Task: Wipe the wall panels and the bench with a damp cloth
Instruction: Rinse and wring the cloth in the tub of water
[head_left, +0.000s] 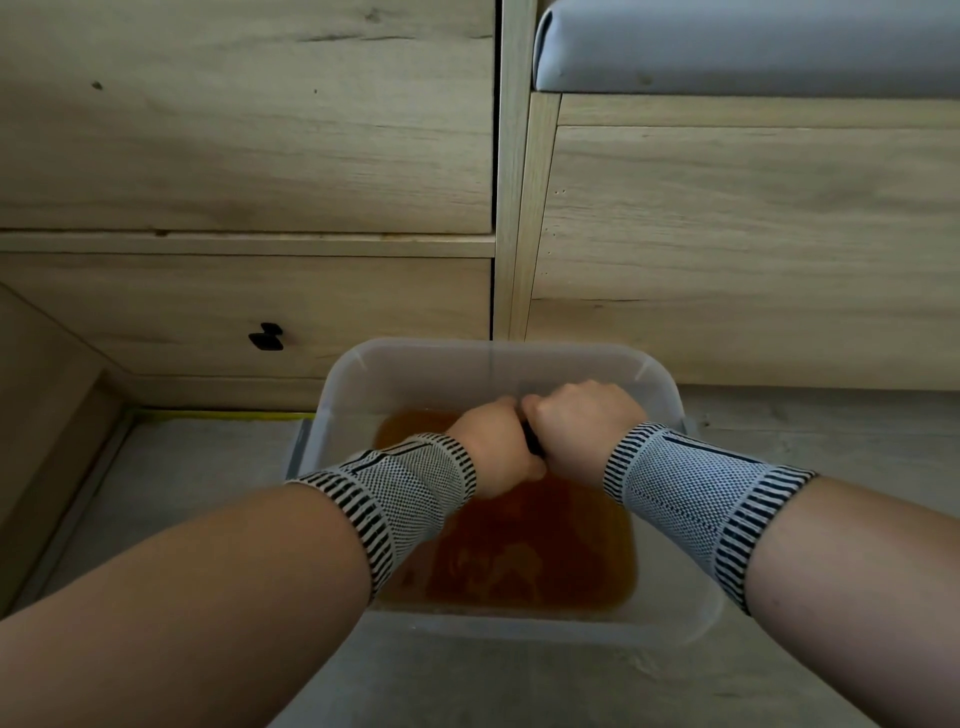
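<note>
A clear plastic tub (696, 613) stands on the floor with brownish water (519, 566) in it. Over the tub my left hand (493, 452) and my right hand (576, 426) are pressed together as fists. Between them shows a thin strip of a dark cloth (533, 443), which both hands grip; most of it is hidden by the fingers. Both wrists wear knitted black-and-white bands. Light wooden wall panels (249, 130) rise behind the tub. The bench front (753, 218) is at right, with a grey padded seat (753, 47) on top.
A lower wooden drawer front carries a small black knob (266, 336). A slanted wooden panel (47, 415) closes off the left side. The floor (171, 493) is grey, with a strip of yellow tape (223, 414) along the base of the panels.
</note>
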